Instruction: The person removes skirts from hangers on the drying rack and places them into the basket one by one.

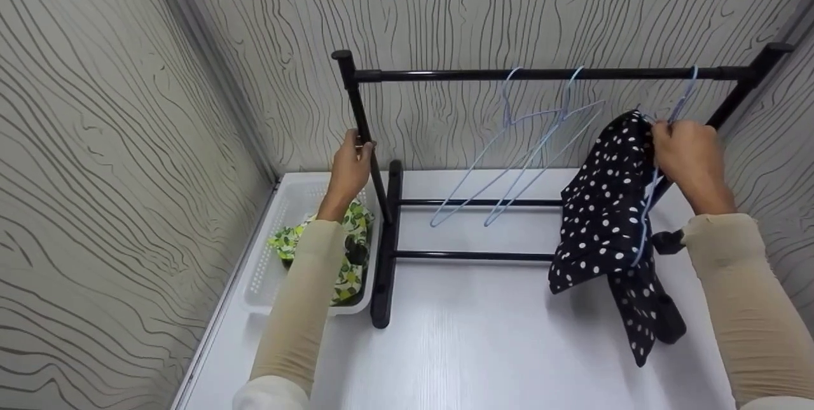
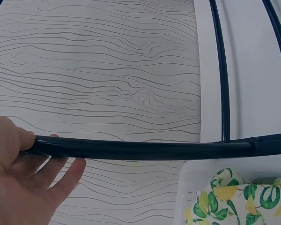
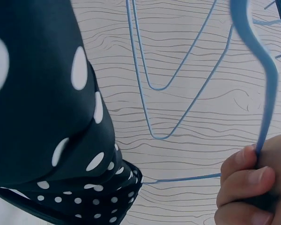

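On the rack (image 1: pixel 439 75), the dotted cloth (image 1: pixel 604 200) hangs from a hanger (image 3: pixel 271 84), below and left of my right hand (image 1: pixel 690 156), which pinches the hanger; well apart, my left hand (image 1: pixel 347 175) grips the left post (image 1: pixel 378 181).

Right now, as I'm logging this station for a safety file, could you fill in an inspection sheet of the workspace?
Surface: smooth white tabletop.
Job's things: black cloth with white polka dots on a thin blue wire hanger; two bare light-blue wire hangers; black tubular rack.
Clutter: white perforated plastic basket holding green-and-yellow leaf-print cloth, beside the rack.
Grippers: left hand grips the rack's upright post; right hand grips the dotted cloth's hanger.
Cables: nothing seen.
Surroundings: pale walls with dark wood-grain lines.
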Available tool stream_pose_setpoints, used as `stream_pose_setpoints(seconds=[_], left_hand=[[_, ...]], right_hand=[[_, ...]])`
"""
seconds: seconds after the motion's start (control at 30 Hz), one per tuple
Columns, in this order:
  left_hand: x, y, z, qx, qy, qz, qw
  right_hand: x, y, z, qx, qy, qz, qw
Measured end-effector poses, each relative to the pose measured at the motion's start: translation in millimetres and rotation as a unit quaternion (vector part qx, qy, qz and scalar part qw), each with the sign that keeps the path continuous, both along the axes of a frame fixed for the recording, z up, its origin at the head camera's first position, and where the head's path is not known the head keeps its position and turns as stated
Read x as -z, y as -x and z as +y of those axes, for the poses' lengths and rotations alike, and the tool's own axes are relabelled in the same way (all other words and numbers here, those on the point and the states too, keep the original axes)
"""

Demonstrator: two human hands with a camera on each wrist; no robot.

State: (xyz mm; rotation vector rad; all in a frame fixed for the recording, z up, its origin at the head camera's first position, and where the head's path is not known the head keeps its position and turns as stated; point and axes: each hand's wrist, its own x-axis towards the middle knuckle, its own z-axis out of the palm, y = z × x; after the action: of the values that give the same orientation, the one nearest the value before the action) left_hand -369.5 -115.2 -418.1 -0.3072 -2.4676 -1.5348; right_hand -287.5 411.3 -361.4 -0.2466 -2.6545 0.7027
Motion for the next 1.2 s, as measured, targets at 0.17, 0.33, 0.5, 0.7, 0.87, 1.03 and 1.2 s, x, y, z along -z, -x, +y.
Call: stream_pose_setpoints(seconds=[0.17, 0.33, 0.5, 0.7, 0.87, 1.03, 1.2], left_hand=[[0.2, -1.3, -0.6, 0.004, -0.004, 0.004, 1.0], [1.3, -2.1, -0.1, 0.003, -0.011, 0.006, 0.9999], [1.4, -2.0, 0.3, 0.001, -0.014, 0.005, 0.9999], [1.7, -0.9, -0.2, 0.0, -0.006, 0.006, 1.0], [2.9, -2.3, -0.9, -0.001, 0.002, 0.009, 1.0], [6.0, -5.5, -1.1, -0.004, -0.001, 0.014, 0.9999], [6.8, -11.6, -0.2, -0.011, -0.006, 0.011, 0.9999]], right_hand=[[-2.8, 1.8, -5.8, 0.004, -0.008, 0.001, 1.0], [-7.3, 1.1, -10.5, 0.002, -0.013, 0.002, 0.9999], [-12.2, -1.2, -15.3, 0.003, -0.021, 0.008, 0.9997], [-16.8, -7.4, -21.9, 0.001, -0.033, 0.025, 0.9991], [-17.3, -13.4, -27.2, -0.004, -0.035, 0.037, 0.9987], [-17.5, -19.1, -34.2, -0.007, -0.034, 0.03, 0.999], [-18.6, -24.3, -41.4, -0.013, -0.036, 0.029, 0.9988]])
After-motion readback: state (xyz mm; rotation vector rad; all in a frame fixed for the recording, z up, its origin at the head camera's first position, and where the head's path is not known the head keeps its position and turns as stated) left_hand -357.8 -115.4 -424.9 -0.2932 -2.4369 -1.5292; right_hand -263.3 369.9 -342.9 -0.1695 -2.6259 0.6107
